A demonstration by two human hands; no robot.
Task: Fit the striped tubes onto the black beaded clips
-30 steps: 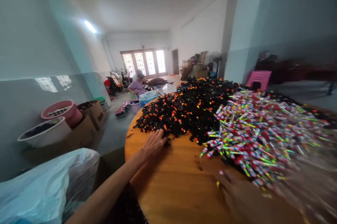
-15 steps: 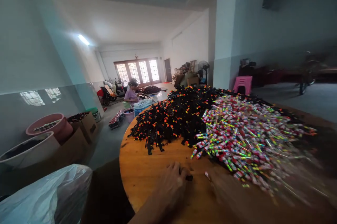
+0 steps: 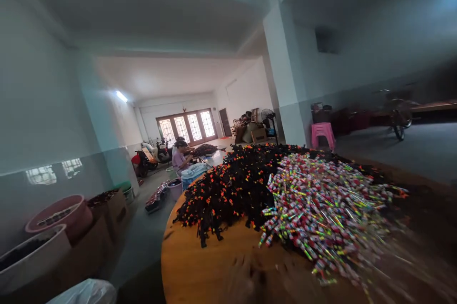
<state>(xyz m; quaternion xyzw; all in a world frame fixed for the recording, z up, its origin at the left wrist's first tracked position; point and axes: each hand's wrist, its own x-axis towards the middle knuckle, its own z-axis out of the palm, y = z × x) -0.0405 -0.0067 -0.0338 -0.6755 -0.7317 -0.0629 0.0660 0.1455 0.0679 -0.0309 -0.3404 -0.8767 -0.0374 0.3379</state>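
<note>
Head view: round wooden worktop (image 3: 200, 266) heaped to be within reach, black pieces with orange tips (image 3: 232, 190) piled left, bright wrapped sticks (image 3: 321, 204) spread right, partly lying over them. Hands only a blur at bottom edge; open or closed, cannot tell. Person (image 3: 179, 155) seated far behind.

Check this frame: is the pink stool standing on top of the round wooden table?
No, the pink stool stands on the floor beyond the table.

Two heaps (image 3: 228, 190) (image 3: 321, 204), two tubs (image 3: 59, 216) (image 3: 32, 251), one pink stool (image 3: 322, 133)
</note>
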